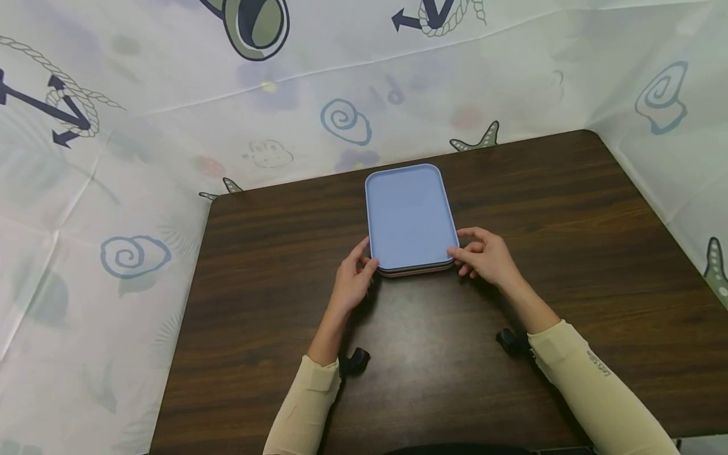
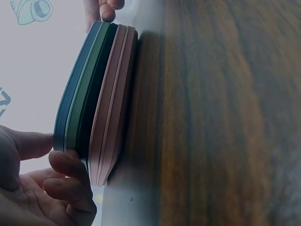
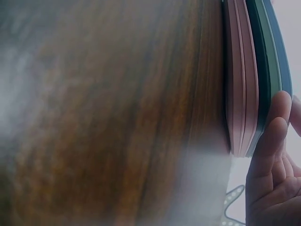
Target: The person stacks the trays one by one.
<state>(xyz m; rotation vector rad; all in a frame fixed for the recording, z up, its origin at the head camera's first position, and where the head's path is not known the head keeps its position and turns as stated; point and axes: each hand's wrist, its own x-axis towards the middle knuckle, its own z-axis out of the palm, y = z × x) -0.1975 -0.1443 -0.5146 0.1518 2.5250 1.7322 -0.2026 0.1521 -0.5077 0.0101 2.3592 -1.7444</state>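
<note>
A stack of rectangular trays with rounded corners lies on the table, its blue tray (image 1: 411, 215) on top. Beneath the blue one, the left wrist view shows a green tray (image 2: 84, 92), a dark green tray (image 2: 101, 84) and pink trays (image 2: 110, 99) at the bottom. My left hand (image 1: 351, 278) pinches the near left corner of the blue tray, thumb at its rim and fingertips at the side. At the near right corner my right hand (image 1: 483, 256) pinches it too, thumb on the rim and fingers against the stack's edge.
The dark wood-grain table (image 1: 273, 303) carries the stack near its far edge. A white printed cloth (image 1: 398, 95) hangs behind and beside the table. Both forearms wear pale sleeves (image 1: 304, 404) with black wrist cameras (image 1: 357, 361).
</note>
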